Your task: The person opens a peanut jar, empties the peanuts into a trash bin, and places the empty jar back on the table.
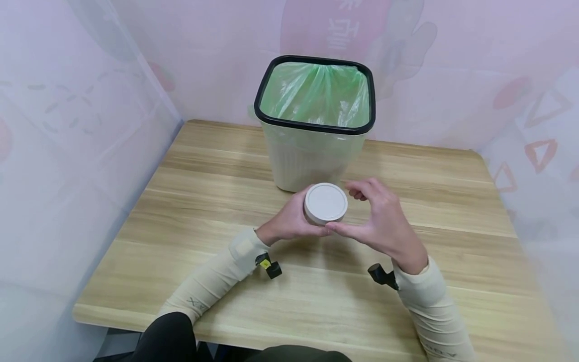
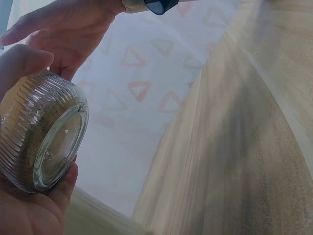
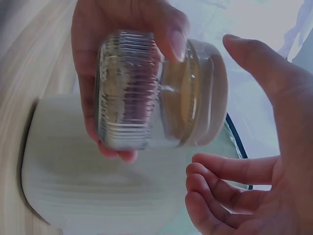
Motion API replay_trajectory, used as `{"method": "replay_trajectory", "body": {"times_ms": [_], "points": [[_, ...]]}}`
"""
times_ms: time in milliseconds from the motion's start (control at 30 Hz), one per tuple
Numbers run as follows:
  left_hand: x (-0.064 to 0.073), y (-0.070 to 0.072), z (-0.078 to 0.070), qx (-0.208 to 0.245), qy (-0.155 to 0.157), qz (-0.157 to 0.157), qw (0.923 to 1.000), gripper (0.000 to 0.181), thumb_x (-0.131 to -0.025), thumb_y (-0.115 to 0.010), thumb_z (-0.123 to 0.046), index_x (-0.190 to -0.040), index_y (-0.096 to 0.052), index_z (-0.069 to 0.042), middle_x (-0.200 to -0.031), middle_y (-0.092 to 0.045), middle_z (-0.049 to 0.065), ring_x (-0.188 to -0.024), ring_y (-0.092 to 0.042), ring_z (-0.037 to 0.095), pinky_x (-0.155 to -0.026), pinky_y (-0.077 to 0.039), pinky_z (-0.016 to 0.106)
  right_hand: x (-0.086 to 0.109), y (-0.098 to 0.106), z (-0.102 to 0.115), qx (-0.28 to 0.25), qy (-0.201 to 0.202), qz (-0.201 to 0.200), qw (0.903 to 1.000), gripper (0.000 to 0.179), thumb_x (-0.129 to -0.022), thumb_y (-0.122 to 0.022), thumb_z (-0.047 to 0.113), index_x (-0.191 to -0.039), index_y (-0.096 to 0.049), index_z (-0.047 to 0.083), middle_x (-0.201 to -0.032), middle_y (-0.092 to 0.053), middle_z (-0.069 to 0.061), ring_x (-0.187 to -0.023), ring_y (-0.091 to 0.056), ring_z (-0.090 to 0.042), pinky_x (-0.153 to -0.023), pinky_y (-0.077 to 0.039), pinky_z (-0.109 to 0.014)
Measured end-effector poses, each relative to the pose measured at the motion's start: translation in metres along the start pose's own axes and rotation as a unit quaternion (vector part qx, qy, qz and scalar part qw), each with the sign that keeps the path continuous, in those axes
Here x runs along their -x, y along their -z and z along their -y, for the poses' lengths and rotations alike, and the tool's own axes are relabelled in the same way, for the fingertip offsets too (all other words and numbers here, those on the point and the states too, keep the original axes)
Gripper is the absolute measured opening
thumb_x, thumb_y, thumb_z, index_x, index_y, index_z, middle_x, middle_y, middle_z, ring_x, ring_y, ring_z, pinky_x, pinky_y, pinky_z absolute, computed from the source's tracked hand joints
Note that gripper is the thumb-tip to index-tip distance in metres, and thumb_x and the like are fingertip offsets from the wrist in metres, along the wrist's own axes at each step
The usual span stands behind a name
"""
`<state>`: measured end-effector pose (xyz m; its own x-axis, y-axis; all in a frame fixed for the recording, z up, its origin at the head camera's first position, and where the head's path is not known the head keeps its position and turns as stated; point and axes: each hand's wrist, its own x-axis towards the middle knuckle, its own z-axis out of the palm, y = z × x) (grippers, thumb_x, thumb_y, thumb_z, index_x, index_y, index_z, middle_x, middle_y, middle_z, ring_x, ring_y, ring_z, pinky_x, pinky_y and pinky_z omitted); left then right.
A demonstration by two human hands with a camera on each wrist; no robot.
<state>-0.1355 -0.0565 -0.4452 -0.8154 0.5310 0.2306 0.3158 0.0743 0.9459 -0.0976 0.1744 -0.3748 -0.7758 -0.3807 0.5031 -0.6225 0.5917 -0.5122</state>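
A clear ribbed glass jar [image 3: 129,93] with a pale screw-type lid [image 1: 325,202] is gripped around its glass body by my left hand [image 1: 296,216]. From above, the lid hides most of the jar; the left wrist view shows its round glass base [image 2: 61,147]. What is inside the jar is hard to make out. My right hand [image 1: 384,221] is beside the lid, thumb and fingers spread apart and the fingers bent. In the right wrist view, a gap separates this hand from the lid [image 3: 212,93], and it holds nothing.
Just beyond the hands, a whitish bin [image 1: 312,161] stands on the wooden table [image 1: 203,171]. A green plastic bag [image 1: 316,95] lines it under a black rim [image 1: 316,126]. Patterned pale curtains [image 1: 217,60] enclose the table's back and sides.
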Motion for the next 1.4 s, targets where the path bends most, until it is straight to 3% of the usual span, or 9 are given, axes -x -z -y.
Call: {"method": "replay_trajectory", "body": {"times_ms": [267,600,1100,1400], "points": [[0.001,0.0,0.0,0.0,0.004,-0.001,1.0,0.091,-0.073,-0.092,-0.012,-0.151,-0.046,-0.003,-0.144,-0.062,0.015,-0.135,-0.06,0.027,-0.122,-0.044,0.044,-0.001,-0.008,-0.001,-0.005,0.01,0.006,0.9999,0.073,-0.061,-0.103,0.04,-0.117,-0.071,0.006,-0.108,-0.069,-0.004,-0.096,-0.065,-0.019,-0.084,-0.056,-0.035],[0.002,0.0,-0.001,0.002,0.0,0.001,1.0,0.088,-0.073,-0.092,-0.007,-0.149,-0.049,-0.003,-0.142,-0.064,0.014,-0.132,-0.061,0.026,-0.121,-0.045,0.043,-0.004,-0.006,-0.005,-0.026,0.023,0.023,0.9991,0.071,-0.063,-0.103,0.031,-0.123,-0.073,0.008,-0.108,-0.07,-0.003,-0.098,-0.066,-0.017,-0.088,-0.056,-0.027],[0.001,0.0,-0.002,0.018,0.001,0.007,0.9998,0.089,-0.073,-0.094,-0.009,-0.149,-0.049,-0.008,-0.142,-0.063,0.008,-0.131,-0.061,0.022,-0.119,-0.046,0.045,-0.005,0.003,-0.011,-0.114,0.041,0.065,0.9906,0.069,-0.073,-0.097,0.008,-0.136,-0.069,0.004,-0.129,-0.075,-0.011,-0.112,-0.075,-0.025,-0.103,-0.057,-0.021],[0.001,-0.003,0.0,0.026,-0.003,0.023,0.9994,0.092,-0.074,-0.092,-0.008,-0.153,-0.046,-0.009,-0.145,-0.061,0.009,-0.133,-0.059,0.022,-0.121,-0.044,0.045,-0.004,0.0,-0.012,-0.144,0.037,0.108,0.9829,0.084,-0.077,-0.094,0.006,-0.151,-0.055,0.001,-0.145,-0.066,-0.015,-0.132,-0.066,-0.028,-0.114,-0.048,-0.02]]}}
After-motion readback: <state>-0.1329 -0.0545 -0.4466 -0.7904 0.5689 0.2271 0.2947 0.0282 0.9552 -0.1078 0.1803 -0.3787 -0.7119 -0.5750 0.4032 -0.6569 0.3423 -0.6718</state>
